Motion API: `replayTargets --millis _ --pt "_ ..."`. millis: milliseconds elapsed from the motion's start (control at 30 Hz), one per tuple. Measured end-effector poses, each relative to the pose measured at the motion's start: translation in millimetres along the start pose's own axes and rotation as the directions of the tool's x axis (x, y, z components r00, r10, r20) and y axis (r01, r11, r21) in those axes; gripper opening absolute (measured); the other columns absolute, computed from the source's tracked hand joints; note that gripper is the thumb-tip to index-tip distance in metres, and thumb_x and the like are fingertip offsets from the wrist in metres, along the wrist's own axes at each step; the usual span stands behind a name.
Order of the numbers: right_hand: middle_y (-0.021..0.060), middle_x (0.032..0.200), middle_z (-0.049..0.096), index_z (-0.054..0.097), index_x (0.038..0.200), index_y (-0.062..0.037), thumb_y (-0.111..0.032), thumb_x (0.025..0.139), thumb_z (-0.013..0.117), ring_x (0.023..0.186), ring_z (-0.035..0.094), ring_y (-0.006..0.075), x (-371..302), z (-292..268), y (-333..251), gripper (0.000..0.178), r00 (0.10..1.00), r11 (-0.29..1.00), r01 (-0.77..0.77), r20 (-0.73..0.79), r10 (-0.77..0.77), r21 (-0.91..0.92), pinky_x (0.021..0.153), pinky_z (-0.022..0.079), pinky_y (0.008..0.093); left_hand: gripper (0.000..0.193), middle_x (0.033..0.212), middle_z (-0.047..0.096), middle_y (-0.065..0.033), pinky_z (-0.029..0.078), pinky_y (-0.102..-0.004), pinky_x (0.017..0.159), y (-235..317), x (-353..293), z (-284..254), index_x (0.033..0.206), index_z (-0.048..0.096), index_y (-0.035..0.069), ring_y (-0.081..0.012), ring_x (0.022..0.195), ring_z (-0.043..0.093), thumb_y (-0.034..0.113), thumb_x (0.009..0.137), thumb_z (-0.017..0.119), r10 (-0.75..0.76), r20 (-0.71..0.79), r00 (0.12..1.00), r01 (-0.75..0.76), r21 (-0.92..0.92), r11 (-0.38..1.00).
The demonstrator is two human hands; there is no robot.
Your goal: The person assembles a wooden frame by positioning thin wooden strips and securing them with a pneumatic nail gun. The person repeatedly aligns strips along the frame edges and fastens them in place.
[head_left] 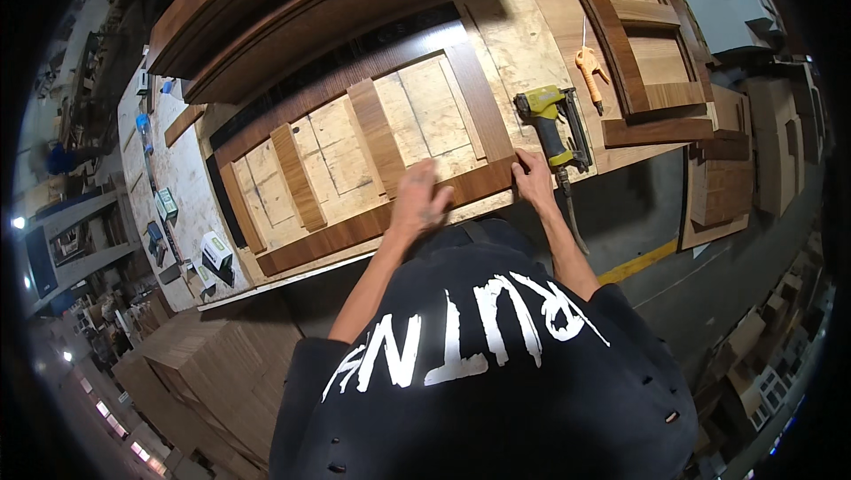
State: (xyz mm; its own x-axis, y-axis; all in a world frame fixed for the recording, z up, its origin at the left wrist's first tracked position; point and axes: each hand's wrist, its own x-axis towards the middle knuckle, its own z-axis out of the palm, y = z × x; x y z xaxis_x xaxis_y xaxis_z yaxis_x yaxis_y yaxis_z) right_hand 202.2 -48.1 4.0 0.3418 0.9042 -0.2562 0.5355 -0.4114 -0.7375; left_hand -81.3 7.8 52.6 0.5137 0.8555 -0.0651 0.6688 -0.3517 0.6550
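Note:
A brown wooden frame (330, 236) with several cross slats lies on the bench before me. My left hand (421, 200) rests over its near rail, fingers loosely spread and slightly blurred. At the rail's right end, my right hand (534, 180) has its fingers bent around the frame's corner. A yellow-green and black nail gun (550, 122) lies on the bench just beyond my right hand, its hose hanging off the near edge. Farther right lies an orange-handled glue gun or blow gun (589, 63); its exact kind is unclear.
Stacked dark wooden mouldings (328, 15) stand along the far side. Another panelled frame (634, 32) lies at the right, with a loose wood strip (656, 132) near it. Small boxes (215, 251) sit at the bench's left end. Below stands a stack of boards (213, 365).

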Motion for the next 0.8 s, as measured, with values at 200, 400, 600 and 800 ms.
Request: replayTargets --millis 200,400,600,800 --pt "0.0197 0.121 0.063 0.062 0.134 -0.0008 -0.01 0.092 0.065 0.115 0.063 0.0348 -7.5 -4.9 1.5 0.044 0.992 0.963 -0.11 0.082 0.093 0.245 0.1 0.05 0.0378 0.082 0.139 0.046 -0.024 0.037 -0.0517 0.106 48.7 30.9 66.0 0.148 0.044 0.0 -0.041 0.126 0.046 0.034 0.082 0.08 0.264 0.1 0.959 -0.277 0.153 0.949" --pt "0.0186 0.127 0.063 0.064 0.135 -0.0031 -0.011 0.093 0.065 0.12 0.061 0.0334 -8.8 -2.0 9.0 0.042 0.998 0.985 -0.045 0.048 0.038 0.168 0.104 0.048 0.0373 0.085 0.132 0.048 -0.0232 0.038 -0.0512 0.101 42.1 26.1 92.6 0.149 0.043 0.001 -0.0394 0.119 0.048 0.042 0.083 0.08 0.258 -0.023 0.966 -0.243 0.265 0.933" --pt "0.0181 0.125 0.064 0.066 0.132 -0.003 -0.013 0.092 0.066 0.118 0.062 0.0334 -6.8 2.3 8.8 0.04 0.999 0.985 -0.045 0.019 0.042 0.167 0.103 0.048 0.037 0.094 0.131 0.047 -0.0212 0.036 -0.0521 0.102 33.2 20.2 93.7 0.151 0.041 0.001 -0.0379 0.117 0.047 0.052 0.082 0.078 0.207 -0.031 0.978 -0.189 0.293 0.937" --pt "0.0181 0.121 0.064 0.068 0.129 -0.0024 -0.014 0.091 0.067 0.115 0.062 0.0336 -4.3 5.8 18.7 0.039 0.999 0.979 -0.032 -0.002 0.033 0.203 0.101 0.049 0.0379 0.092 0.133 0.046 -0.0192 0.035 -0.051 0.104 16.7 12.5 84.6 0.153 0.038 0.0 -0.0356 0.122 0.045 0.054 0.086 0.072 0.32 0.024 0.947 -0.306 0.36 0.881"
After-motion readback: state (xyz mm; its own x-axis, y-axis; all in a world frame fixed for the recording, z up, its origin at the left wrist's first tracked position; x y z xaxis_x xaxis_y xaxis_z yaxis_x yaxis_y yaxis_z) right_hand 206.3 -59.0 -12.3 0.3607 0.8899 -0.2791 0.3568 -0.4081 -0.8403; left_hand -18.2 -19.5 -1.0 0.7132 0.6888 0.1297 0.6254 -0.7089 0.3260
